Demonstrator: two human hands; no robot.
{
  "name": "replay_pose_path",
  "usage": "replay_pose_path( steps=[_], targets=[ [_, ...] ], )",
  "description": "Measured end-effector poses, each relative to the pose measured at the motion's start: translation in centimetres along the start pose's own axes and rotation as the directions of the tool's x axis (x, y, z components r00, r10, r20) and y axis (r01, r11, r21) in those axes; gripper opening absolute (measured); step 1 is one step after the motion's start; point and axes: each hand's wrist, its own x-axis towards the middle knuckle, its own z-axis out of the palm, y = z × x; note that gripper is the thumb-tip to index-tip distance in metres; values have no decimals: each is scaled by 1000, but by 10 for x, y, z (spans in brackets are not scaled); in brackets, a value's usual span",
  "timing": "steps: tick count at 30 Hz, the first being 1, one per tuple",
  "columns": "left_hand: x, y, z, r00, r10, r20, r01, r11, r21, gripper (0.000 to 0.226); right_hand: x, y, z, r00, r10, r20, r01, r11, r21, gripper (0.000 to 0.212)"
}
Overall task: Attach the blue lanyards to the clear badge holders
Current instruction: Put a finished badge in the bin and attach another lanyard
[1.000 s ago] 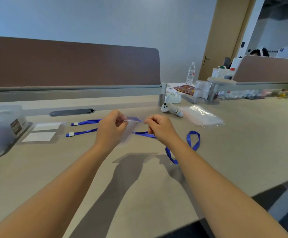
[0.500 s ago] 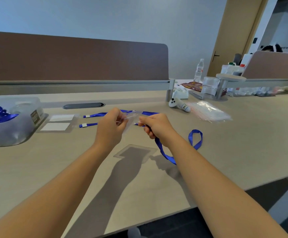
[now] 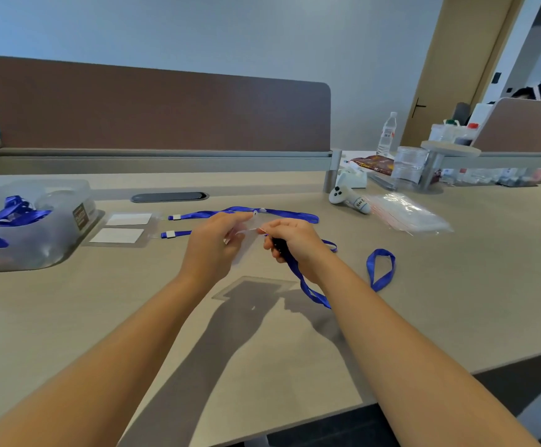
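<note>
A beige worktop carries finished badges near its far left. Above its middle, the left hand pinches a clear badge holder steady so the right hand, gripping a blue lanyard by its clip, can hook it on.

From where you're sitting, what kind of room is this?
Most likely an open-plan office. The long desk has a brown privacy divider along its back and a cable slot set into the top, and a second divider marks another workstation to the right.
</note>
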Motion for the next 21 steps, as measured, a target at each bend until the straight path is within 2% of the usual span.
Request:
replay_pose_path(
  steps=[5, 10, 12, 18, 21],
  targets=[
    [-4, -5, -7, 999, -3, 54, 2, 1000, 26, 36, 7, 2, 11, 999, 25, 29, -24, 999, -21, 18],
    [-6, -19, -16, 992, 33, 123, -50, 990, 135, 39, 15, 5, 25, 996, 90, 17, -90, 996, -13, 31],
    [-7, -24, -19, 989, 29, 148, -50, 988, 143, 38, 17, 5, 29, 996, 88, 28, -87, 996, -25, 27],
    [-11, -32, -30, 967, -82, 240, 55, 992, 116, 35, 21, 7, 40, 994, 52, 99, -42, 994, -101, 26],
    [-9, -33, -34, 962, -160, 223, 152, 987, 54, 29, 21, 7, 46, 992, 31, 124, -11, 987, -161, 25]
  ],
)
